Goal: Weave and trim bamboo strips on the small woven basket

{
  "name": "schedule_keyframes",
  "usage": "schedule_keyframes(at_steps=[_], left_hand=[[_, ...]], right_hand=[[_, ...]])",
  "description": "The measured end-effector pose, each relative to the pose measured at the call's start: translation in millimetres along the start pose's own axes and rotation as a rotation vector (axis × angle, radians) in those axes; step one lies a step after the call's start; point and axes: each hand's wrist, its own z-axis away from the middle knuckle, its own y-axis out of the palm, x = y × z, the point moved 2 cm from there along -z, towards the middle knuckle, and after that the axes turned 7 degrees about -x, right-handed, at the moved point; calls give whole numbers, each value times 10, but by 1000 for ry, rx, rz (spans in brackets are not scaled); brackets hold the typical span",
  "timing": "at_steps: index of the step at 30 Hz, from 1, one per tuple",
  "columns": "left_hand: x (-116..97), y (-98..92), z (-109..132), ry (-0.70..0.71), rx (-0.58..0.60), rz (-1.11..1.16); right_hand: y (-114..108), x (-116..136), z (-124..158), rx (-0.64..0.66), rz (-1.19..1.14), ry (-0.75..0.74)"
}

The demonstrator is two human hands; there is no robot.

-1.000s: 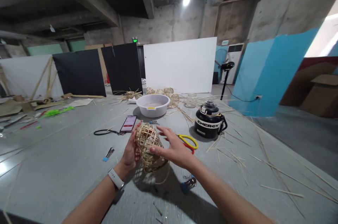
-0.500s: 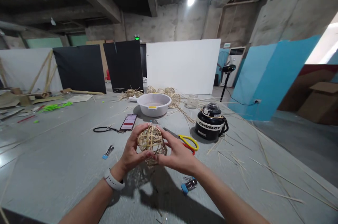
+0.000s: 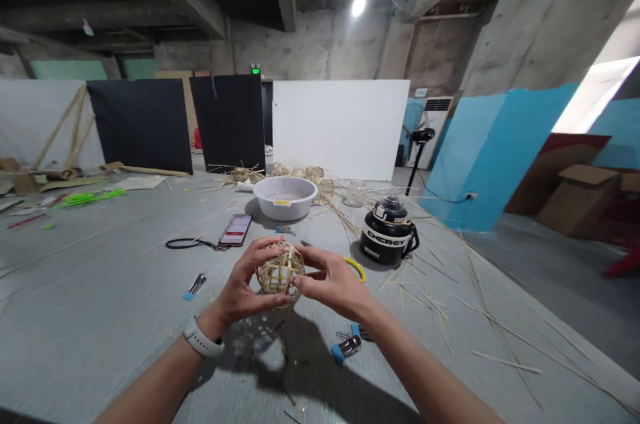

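A small round ball woven from bamboo strips (image 3: 280,272) is held up over the grey table, between my two hands. My left hand (image 3: 246,281) wraps its left side, with fingers over the top and the thumb along the underside. On the right side, my right hand (image 3: 333,281) grips the ball with thumb and fingertips. Behind the right hand lie scissors, of which a yellow handle (image 3: 356,269) shows; the rest is mostly hidden. Blue-ended metal clips (image 3: 347,348) lie near my right forearm, and another clip (image 3: 195,287) lies left of my left hand.
Beyond the hands stand a white basin (image 3: 285,201), a phone (image 3: 235,231) with a black strap and a black ENERGY jug (image 3: 387,237). Loose bamboo strips (image 3: 505,363) litter the right side. More woven balls (image 3: 320,187) sit behind the basin, beside a glass jar (image 3: 355,193).
The ball has been turned in my hands, so a more open part of the weave faces me. My right hand covers more of the scissors. The whole view has shifted slightly.
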Motion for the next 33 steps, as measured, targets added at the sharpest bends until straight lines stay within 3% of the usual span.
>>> schedule_keyframes(at_steps=[9, 12, 21, 33], left_hand=[[-21, -23, -22, -50, -32, 77], [-34, -18, -30, 1, 1, 15], [-61, 23, 1, 50, 54, -70], [15, 36, 37, -68, 24, 15]], right_hand=[[-42, -51, -38, -45, -105, 78], [-69, -58, -63, -14, -190, 110], [-27, -88, -71, -101, -145, 164], [-40, -83, -92, -55, -197, 197]])
